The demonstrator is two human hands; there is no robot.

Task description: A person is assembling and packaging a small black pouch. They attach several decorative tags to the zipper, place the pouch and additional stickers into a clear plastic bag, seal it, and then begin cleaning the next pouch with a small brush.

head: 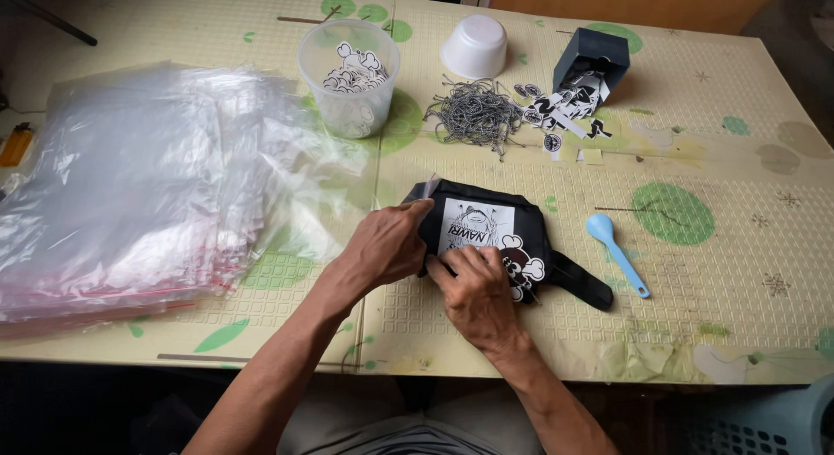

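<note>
Near the table's [695, 333] front edge, left hand [387, 245] grips the black pouch's [521, 238] end; right hand [476, 290] presses fingers flat on its tag [521, 272]. Advised: steady pouch, smooth tag evenly.

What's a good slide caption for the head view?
Both hands, left hand and right hand, press a black pouch on the mat.

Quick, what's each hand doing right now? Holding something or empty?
Left hand: closed on the left edge of the black fabric pouch with a white printed patch.
Right hand: fingers pressed on the pouch's front, by the black-and-white cartoon sticker; grip cannot be told.
</note>
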